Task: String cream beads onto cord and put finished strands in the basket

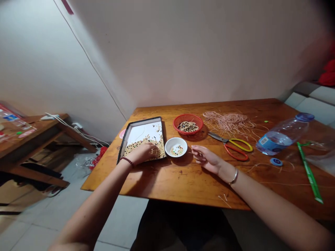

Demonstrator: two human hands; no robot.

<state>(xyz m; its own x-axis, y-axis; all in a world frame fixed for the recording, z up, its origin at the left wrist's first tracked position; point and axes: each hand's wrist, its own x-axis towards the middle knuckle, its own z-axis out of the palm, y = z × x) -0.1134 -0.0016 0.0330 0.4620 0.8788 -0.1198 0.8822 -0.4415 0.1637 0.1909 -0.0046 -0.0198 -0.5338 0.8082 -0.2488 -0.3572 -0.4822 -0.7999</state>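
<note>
My left hand (pixel 144 152) reaches into a black-edged tray (pixel 161 127), its fingertips down among many small beige and dark beads (pixel 136 144); whether it grips any of them is hidden. Just right of the tray, a small white bowl (pixel 176 141) holds some loose beads. My right hand (pixel 205 158) hovers beside the bowl, thumb and fingers pinched on a thin string (pixel 192 152). Behind the bowl stands a red basket (pixel 187 116) with strung beads inside.
Pink cord (pixel 227 120) lies heaped at the back, near scissors (pixel 239 146) with yellow and red handles. A plastic bottle (pixel 282 137), a blue cap (pixel 276 161) and a green strip (pixel 310 174) lie to the right. Another table (pixel 49 129) stands at far left.
</note>
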